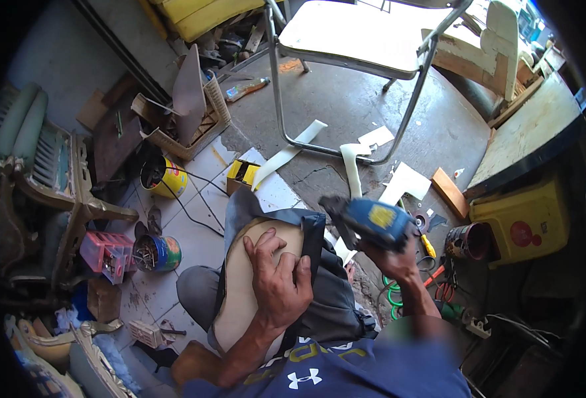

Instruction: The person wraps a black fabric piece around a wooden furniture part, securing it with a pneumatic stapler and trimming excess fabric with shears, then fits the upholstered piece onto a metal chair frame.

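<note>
On my lap lies a cream, long rounded panel (pixel 243 302), with dark grey fabric (pixel 283 215) showing along its far and right edges. My left hand (pixel 278 282) rests on the panel's face, fingers apart and slightly bent, the thumb toward its right side. My right hand (pixel 394 259) is closed around a blue staple gun (pixel 382 222) with a yellow patch. The tool is raised to the right of the panel, its black head pointing left toward the fabric but apart from it. My right fingers are partly hidden behind the tool.
A metal-framed chair (pixel 346 50) stands ahead, near white foam strips (pixel 290 154). At left are a yellow tin (pixel 174 178), a can of small metal pieces (pixel 167 253), a pink box (pixel 101 249) and carved furniture (pixel 48 172). Right lie a green coiled hose (pixel 391 295) and scissors (pixel 445 290).
</note>
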Action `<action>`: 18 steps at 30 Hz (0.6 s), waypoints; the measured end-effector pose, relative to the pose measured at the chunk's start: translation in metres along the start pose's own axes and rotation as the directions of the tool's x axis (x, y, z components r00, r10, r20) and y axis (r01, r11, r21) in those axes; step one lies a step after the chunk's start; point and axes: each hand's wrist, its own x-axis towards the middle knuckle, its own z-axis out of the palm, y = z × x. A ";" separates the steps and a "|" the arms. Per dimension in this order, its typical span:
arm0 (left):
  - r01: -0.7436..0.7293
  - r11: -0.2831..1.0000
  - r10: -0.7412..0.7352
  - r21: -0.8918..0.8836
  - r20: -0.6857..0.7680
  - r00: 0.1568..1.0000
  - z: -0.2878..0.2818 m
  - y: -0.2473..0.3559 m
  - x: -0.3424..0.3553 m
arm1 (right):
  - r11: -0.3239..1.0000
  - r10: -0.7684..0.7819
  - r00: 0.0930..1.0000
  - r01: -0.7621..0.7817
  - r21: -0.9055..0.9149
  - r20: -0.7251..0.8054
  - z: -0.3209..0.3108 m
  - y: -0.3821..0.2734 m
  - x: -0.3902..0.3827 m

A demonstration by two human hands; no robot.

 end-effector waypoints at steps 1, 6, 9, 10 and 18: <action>0.004 1.000 -0.004 -0.005 0.019 1.000 -0.003 0.000 0.001 | 0.986 -0.097 0.992 0.107 -0.130 0.078 -0.013 0.010 -0.011; 0.024 1.000 -0.024 -0.007 0.031 0.999 -0.007 -0.003 0.001 | 0.939 -0.186 0.909 0.276 -0.205 0.373 -0.033 -0.007 -0.023; 0.017 1.000 -0.017 -0.007 0.033 0.999 -0.007 -0.002 0.000 | 0.960 -0.120 0.903 0.211 -0.182 0.413 -0.024 -0.018 -0.021; 0.014 1.000 -0.014 -0.003 0.031 0.999 -0.006 -0.001 0.000 | 0.964 -0.111 0.903 0.199 -0.177 0.415 -0.023 -0.019 -0.020; 0.018 1.000 -0.019 0.013 0.022 1.000 -0.004 -0.005 0.001 | 0.963 -0.022 0.910 0.130 -0.234 0.414 -0.016 -0.015 -0.019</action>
